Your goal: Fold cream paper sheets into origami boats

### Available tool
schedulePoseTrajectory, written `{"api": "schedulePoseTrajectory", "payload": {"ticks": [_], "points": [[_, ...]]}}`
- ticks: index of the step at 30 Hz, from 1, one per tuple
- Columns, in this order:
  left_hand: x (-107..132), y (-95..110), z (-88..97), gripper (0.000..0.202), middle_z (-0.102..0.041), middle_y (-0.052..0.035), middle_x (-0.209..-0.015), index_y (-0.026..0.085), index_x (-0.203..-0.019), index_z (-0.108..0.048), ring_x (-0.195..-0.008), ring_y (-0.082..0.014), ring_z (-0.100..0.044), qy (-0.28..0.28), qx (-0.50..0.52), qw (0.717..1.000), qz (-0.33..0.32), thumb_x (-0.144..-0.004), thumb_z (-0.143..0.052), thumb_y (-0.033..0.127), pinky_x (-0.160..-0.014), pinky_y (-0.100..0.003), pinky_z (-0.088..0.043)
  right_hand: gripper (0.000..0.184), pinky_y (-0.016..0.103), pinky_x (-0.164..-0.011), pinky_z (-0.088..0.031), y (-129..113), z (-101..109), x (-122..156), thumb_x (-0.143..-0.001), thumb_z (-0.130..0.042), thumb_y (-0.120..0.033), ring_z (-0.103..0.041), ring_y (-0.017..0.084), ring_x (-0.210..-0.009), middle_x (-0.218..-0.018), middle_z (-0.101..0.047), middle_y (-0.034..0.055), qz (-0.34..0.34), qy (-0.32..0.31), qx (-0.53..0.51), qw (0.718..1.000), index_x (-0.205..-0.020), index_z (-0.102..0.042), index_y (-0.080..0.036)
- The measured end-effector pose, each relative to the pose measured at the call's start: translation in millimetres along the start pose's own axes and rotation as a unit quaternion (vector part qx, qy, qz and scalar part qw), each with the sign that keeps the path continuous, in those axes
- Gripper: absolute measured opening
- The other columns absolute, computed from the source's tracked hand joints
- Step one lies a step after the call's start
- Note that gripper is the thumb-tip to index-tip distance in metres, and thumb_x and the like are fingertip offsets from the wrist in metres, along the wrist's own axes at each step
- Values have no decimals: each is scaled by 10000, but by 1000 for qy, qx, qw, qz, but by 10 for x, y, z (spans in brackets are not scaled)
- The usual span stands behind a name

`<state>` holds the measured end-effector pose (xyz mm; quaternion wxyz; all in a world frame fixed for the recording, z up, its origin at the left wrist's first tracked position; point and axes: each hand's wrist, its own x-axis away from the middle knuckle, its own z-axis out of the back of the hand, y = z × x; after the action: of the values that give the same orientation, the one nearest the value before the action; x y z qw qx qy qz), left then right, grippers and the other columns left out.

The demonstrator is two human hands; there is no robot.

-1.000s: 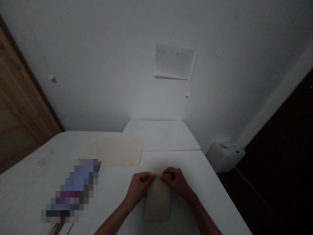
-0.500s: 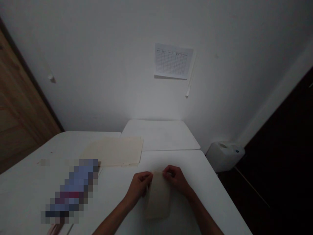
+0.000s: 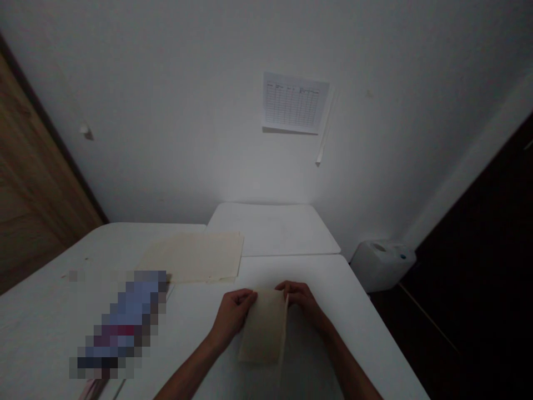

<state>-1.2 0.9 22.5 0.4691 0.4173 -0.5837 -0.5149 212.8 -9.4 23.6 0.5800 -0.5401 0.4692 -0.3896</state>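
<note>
No text can be read, the print on the paper sheet being too small

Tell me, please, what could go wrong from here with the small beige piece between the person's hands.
The left hand seems to hold the small beige piece only near its upper left corner, so it could slip or swivel. Along the right side, an edge appears to stand away from the rest, near the right hand; it might crease or fold crookedly if pushed unevenly.
</note>
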Motion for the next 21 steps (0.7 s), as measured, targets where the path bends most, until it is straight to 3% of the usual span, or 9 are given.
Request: {"api": "schedulePoseTrajectory", "payload": {"ticks": [4,9,15,21], "points": [[5,32,22,384,-633,-29,-606,129,-671,-702,-549,-155,-530,17,-24,999,-26,-691,-665,511,-496,-230,-376,169,325,-774,-449,8,43,-2,-714,-613,-351,-550,258,-1007,-1119,-606,77,47,-14,25,998,-664,-608,-190],[0,66,68,380,-657,-36,-627,138,-662,-701,-605,-184,-571,36,-93,993,-69,-732,-626,504,-547,-245,-406,201,350,-870,-380,104,99,-19,-748,-594,-304,-549,248,-986,-1087,-602,87,116,-6,31,993,-597,-545,-182],[-2,57,67,392,-682,-46,-657,142,-679,-711,-644,-207,-606,52,-136,985,-94,-748,-608,514,-567,-250,-431,225,346,-864,-389,109,104,-41,-785,-562,-351,-554,238,-973,-1051,-604,84,99,-3,37,994,-638,-575,-182],[-14,42,89,382,-672,-46,-659,148,-695,-707,-640,-201,-593,36,-157,980,-112,-783,-582,497,-580,-251,-424,117,314,-805,-430,-13,71,17,-744,-627,-298,-540,252,-1063,-1194,-565,76,79,-63,85,991,-720,-673,-194]]}}
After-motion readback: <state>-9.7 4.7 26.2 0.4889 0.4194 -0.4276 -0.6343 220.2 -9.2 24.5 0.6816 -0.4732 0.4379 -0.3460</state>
